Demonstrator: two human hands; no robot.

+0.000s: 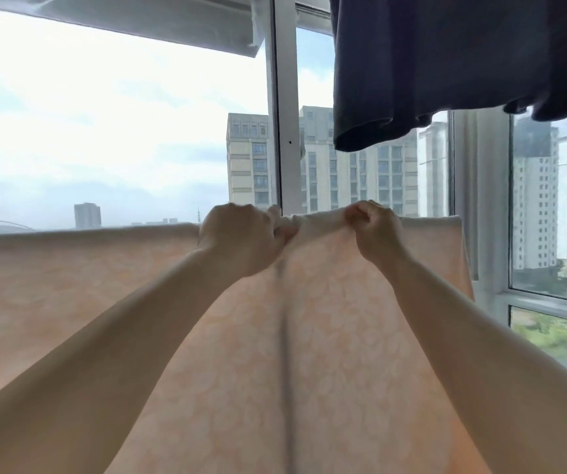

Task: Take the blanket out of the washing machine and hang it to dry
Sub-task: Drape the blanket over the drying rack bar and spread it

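Note:
A pale peach blanket (70,285) with a faint pattern hangs spread across the lower half of the view, its top edge running level from the left side to the right. My left hand (237,234) grips that top edge near the middle, fingers curled over it. My right hand (374,227) pinches the same edge a little to the right. Between the two hands the cloth bunches, and a dark fold line runs straight down from there. Whatever the blanket hangs over is hidden under the cloth.
A dark blue garment (446,63) hangs overhead at the upper right. Behind the blanket stand a white window frame (287,131) and large panes with tall buildings beyond. A white open sash (138,25) juts out at the upper left.

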